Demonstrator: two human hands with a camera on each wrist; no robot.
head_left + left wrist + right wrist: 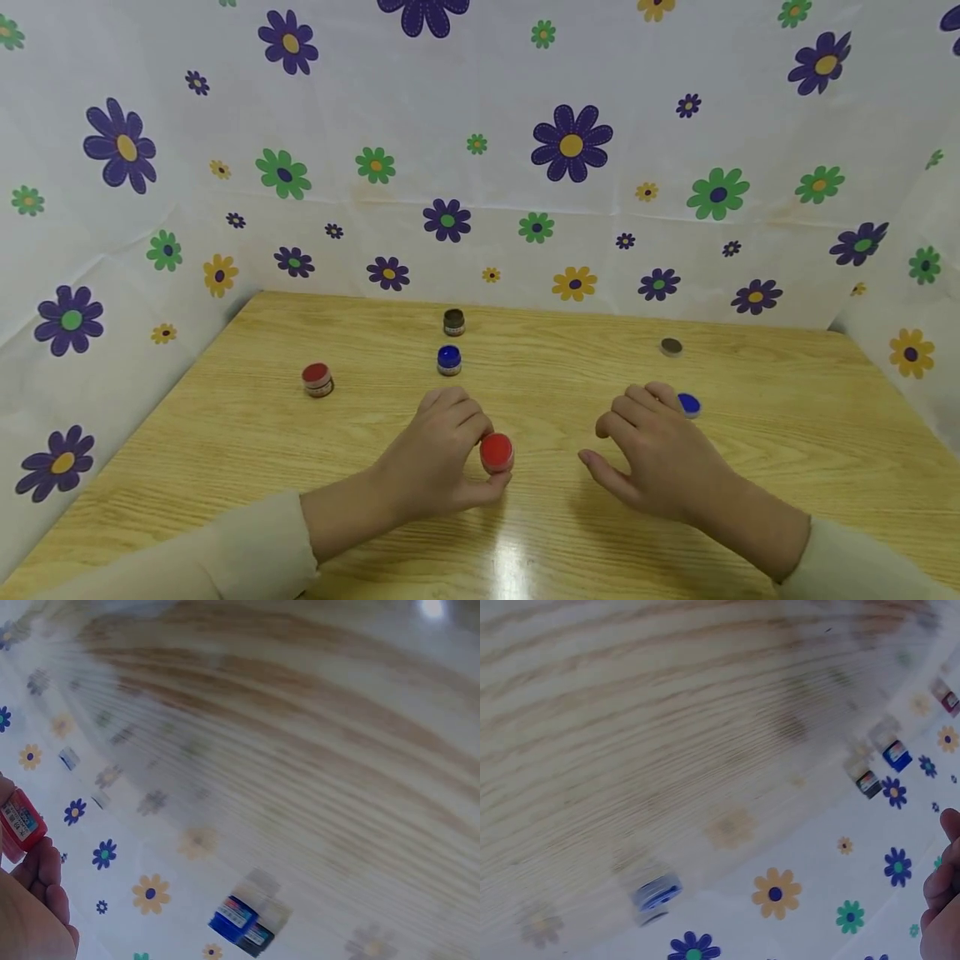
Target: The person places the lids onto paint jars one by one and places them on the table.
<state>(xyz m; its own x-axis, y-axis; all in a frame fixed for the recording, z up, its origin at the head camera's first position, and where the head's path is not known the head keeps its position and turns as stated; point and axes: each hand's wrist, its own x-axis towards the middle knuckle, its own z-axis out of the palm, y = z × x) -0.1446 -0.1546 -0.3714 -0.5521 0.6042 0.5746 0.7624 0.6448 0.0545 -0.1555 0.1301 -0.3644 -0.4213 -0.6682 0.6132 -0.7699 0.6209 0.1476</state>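
Red, round cap (496, 452) pinched by left hand (435, 454) fingers; right hand (660, 454) fingers relaxed, spread.

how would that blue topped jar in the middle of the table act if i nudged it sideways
The blue topped jar looks squat and flat-based, so it would probably slide on the smooth wooden table rather than tip. It seems small, likely light. On its side it could roll.

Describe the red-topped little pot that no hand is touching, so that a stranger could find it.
On the wooden table, look to the far left, away from both hands. The red-lidded pot stands there alone; the other red one is held in the left hand.
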